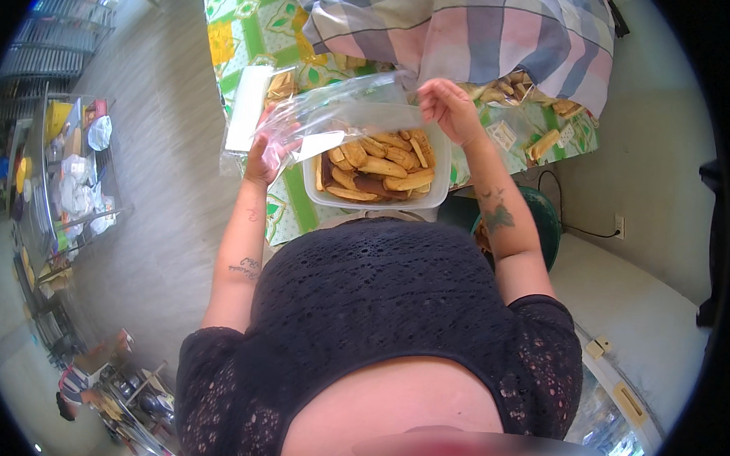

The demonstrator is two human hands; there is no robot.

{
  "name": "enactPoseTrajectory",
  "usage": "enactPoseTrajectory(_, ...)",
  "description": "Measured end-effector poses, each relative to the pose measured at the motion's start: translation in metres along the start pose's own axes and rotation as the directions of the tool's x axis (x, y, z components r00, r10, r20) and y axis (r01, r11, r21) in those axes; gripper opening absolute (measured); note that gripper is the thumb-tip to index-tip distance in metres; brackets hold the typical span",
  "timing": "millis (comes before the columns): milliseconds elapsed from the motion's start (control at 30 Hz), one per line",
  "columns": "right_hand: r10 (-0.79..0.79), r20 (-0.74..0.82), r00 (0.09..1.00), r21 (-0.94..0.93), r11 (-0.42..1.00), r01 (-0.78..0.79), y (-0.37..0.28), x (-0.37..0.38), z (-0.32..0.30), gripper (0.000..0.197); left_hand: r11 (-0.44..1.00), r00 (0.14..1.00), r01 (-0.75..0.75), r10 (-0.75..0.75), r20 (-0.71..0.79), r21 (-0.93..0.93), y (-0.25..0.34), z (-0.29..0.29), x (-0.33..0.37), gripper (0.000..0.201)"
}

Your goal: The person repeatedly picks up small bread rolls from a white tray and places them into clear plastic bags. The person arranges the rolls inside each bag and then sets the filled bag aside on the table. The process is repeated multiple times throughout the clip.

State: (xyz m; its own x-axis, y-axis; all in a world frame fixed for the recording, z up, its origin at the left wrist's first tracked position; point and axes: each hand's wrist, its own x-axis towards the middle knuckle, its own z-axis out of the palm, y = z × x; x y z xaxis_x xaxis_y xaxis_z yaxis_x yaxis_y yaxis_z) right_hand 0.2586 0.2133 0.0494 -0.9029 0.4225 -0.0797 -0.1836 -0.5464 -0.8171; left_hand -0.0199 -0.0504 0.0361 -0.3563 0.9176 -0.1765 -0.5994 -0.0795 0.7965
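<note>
A clear plastic bag stretches between my two hands above a translucent plastic tub. My left hand grips the bag's left end, the film bunched around its fingers. At the bag's other end, my right hand has its fingers curled together at the film's edge. Long golden-brown slices, like toasted bread or biscotti, fill the tub, a few of them darker. The bag hides part of the tub's far side. Beside my left hand lies a white stack of sheets or bags in clear plastic.
A green-and-white patterned cloth covers the table. Farther back, a checked cloth lies over more brown pieces. A dark green bin stands below my right arm. A loaded shelf rack stands at the left.
</note>
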Motion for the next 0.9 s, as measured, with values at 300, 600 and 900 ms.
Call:
enactPoseTrajectory(300,-0.124,-0.336,0.934,-0.922,-0.160,-0.353,0.217,-0.022,-0.032,0.015,0.957,0.992,0.108,-0.122,-0.034,-0.271,-0.027,0.001,-0.008,0.098)
enactPoseTrajectory(600,-0.415,0.106,0.904,-0.987,0.064,0.145,0.114,-0.052,0.004,0.012,0.945,0.995,0.045,-0.071,-0.069,-0.325,-0.028,0.006,-0.007,0.096)
enactPoseTrajectory(900,-0.483,0.278,0.831,-0.951,-0.014,0.310,0.092,-0.071,0.033,0.016,0.937,0.995,0.039,-0.068,-0.072,-0.347,-0.035,0.007,-0.010,0.092)
